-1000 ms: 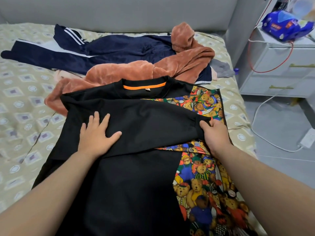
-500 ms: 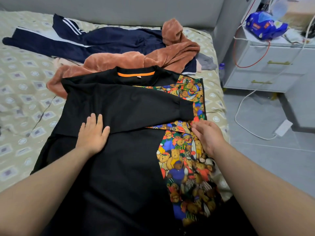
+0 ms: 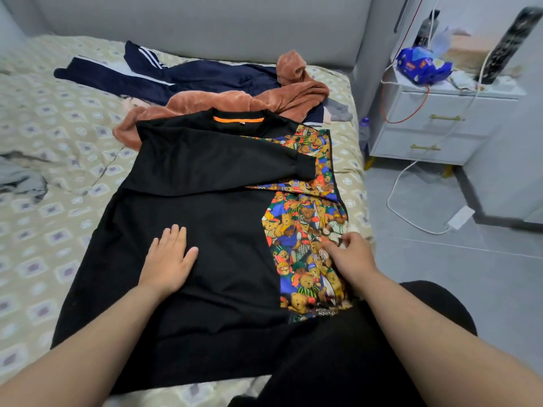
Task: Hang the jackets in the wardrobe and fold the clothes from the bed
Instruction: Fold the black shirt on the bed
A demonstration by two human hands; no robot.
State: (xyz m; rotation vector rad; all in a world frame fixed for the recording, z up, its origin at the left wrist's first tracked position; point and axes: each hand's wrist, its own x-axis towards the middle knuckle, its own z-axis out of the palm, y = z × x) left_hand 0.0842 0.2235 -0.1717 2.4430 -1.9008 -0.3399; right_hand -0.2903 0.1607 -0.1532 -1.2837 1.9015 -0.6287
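One garment, a black sweatshirt (image 3: 229, 230) with a teddy-bear panel (image 3: 305, 227), is partly folded. It is spread flat on the bed (image 3: 44, 136), and its black sleeve (image 3: 223, 163) lies folded across the chest. The left hand (image 3: 172, 257) is pressed flat on the black front, fingers straight and nothing gripped. The right hand (image 3: 349, 254) is held at the outer edge of the printed panel with fingers curled, and a bit of that fabric appears to be pinched between thumb and forefinger.

The printed side is not yet turned in and the body is not yet doubled over. Farther up the bed, a navy striped garment (image 3: 176, 77) and a rust-brown fleece garment (image 3: 264, 98) are heaped unfolded, with a small grey item (image 3: 339, 111) beside them. No wardrobe is in view, so the hanging cannot be judged. Most of the folding is judged to be left.
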